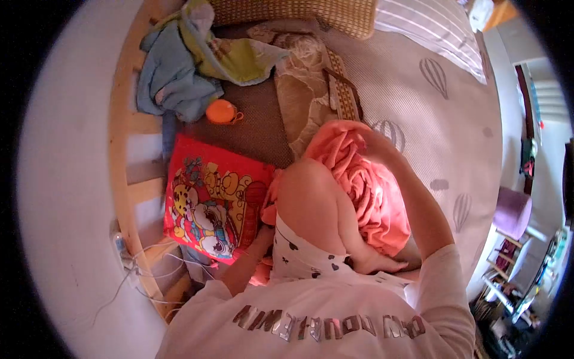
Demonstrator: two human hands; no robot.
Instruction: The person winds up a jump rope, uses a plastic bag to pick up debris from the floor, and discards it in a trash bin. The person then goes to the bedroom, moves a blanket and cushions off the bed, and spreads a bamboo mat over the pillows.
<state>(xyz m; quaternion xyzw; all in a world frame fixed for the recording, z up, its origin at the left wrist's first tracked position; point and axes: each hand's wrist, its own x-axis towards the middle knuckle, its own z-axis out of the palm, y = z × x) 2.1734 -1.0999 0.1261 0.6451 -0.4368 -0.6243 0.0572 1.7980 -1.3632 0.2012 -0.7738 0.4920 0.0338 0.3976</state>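
Observation:
A coral-pink cloth (382, 206) lies bunched over and beside my bent legs on the bed. My right hand (372, 145) is at its upper edge, with the fingers bent into the folds and partly hidden. Low on the left, my left hand (264, 235) is next to my knee, at the lower right edge of a red cushion (218, 200) with cartoon figures. More of the coral cloth shows around that hand, whose fingers are mostly hidden. Beyond my knee lies a beige lace-like cloth (302, 90).
A blue towel (170, 75), a green-yellow cloth (239, 63) and an orange round pouch (222, 112) lie at the upper left. A woven pillow (299, 13) and a striped pillow (427, 27) are at the far end. White cables (158, 275) hang by the wooden bed rail (119, 149).

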